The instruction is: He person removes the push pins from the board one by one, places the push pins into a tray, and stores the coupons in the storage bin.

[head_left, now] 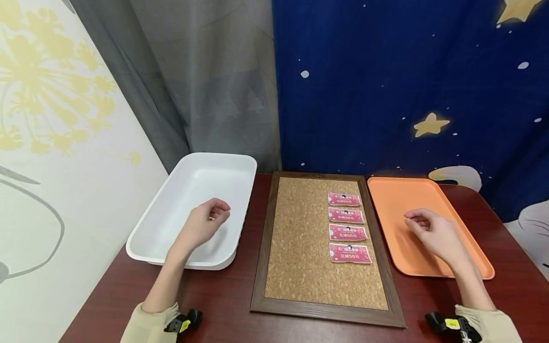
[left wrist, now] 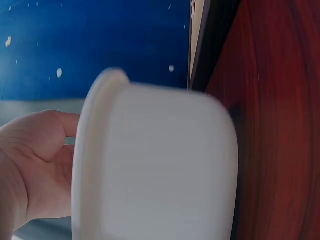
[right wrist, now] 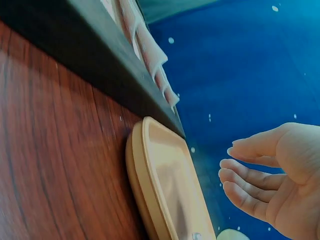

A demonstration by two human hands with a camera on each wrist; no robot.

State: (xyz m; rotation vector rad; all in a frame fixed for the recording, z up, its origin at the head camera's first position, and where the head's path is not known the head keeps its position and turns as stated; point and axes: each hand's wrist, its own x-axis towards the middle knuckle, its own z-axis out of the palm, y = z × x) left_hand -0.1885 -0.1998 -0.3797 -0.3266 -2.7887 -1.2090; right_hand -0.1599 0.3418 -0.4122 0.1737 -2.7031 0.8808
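Observation:
My left hand point(head_left: 203, 224) hovers above the white plastic basin point(head_left: 141, 243), fingers loosely bent and nothing visible in them. In the left wrist view the basin's outer wall point(left wrist: 165, 165) covers the fingertips. Over the orange tray point(head_left: 396, 200) hangs my right hand point(head_left: 437, 233); the right wrist view shows its relaxed fingers point(right wrist: 250, 195) with a gap to the thumb and nothing held. Between the hands lies a wood-framed cork board point(head_left: 300, 238). Several pink paper coupons point(head_left: 350, 253) run down its right side, each with a dark pin at its top edge.
Everything rests on a dark red wooden table point(head_left: 214, 305). A grey curtain point(head_left: 227, 85) and a blue starry curtain point(head_left: 364, 95) hang behind it. To the left stands a white patterned wall point(head_left: 64, 190). The board's frame point(head_left: 326, 321) runs close beside the tray.

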